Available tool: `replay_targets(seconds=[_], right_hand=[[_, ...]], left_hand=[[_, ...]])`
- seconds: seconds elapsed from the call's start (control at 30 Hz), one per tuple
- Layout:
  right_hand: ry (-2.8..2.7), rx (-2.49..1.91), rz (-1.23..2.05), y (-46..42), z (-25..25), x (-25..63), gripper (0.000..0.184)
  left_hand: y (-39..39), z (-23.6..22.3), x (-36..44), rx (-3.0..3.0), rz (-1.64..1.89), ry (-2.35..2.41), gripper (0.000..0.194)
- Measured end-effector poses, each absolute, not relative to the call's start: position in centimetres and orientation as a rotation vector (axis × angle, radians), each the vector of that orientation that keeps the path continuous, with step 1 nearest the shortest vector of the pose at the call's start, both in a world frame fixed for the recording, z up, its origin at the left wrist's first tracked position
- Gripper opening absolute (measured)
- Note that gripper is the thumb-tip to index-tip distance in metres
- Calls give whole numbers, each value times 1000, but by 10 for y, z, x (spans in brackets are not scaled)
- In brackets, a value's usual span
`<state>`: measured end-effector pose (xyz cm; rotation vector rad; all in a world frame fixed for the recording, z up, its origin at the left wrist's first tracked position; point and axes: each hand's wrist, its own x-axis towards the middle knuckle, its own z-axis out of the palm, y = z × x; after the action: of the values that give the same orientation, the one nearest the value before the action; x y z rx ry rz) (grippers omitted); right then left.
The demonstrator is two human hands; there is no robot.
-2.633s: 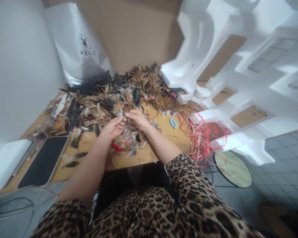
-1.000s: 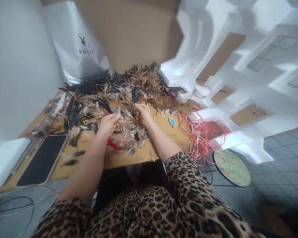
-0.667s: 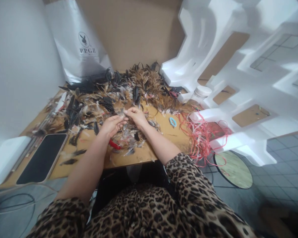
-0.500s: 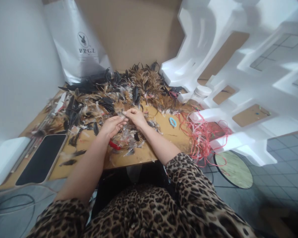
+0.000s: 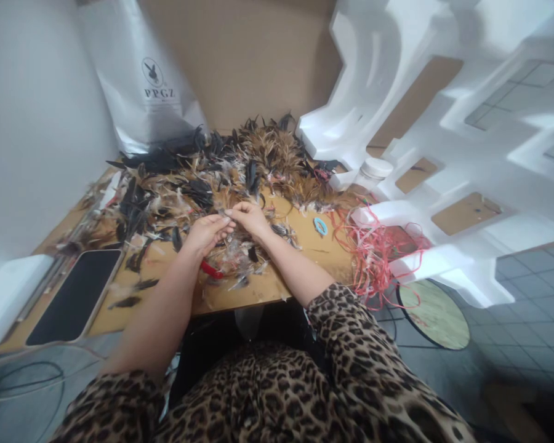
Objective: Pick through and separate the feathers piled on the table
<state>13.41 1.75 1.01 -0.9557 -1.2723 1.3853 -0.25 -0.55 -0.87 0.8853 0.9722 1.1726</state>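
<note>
Left hand (image 5: 207, 235) and right hand (image 5: 252, 221) seemingly pinch a feather tuft (image 5: 222, 201) — brown bunch (image 5: 273, 147) at one o'clock looks sorted, loose feathers (image 5: 168, 198) at ten don't.

The tan tabletop (image 5: 327, 263) carries a wide spread of brown and black feathers (image 5: 272, 147), a dark-screened phone (image 5: 76, 296), a pale-blue ring (image 5: 324, 227) and tangled pink strips (image 5: 373, 261).

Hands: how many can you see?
2: the left hand and the right hand, close together over the feathers. Neither is hidden.
</note>
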Motion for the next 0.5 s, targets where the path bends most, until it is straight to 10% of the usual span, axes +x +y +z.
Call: replay_targets(seconds=[0.5], right_hand=[[-1275,-972,1191,28,5,141,34]], left_hand=[[-4,-6,-1,835,1311,966,15]])
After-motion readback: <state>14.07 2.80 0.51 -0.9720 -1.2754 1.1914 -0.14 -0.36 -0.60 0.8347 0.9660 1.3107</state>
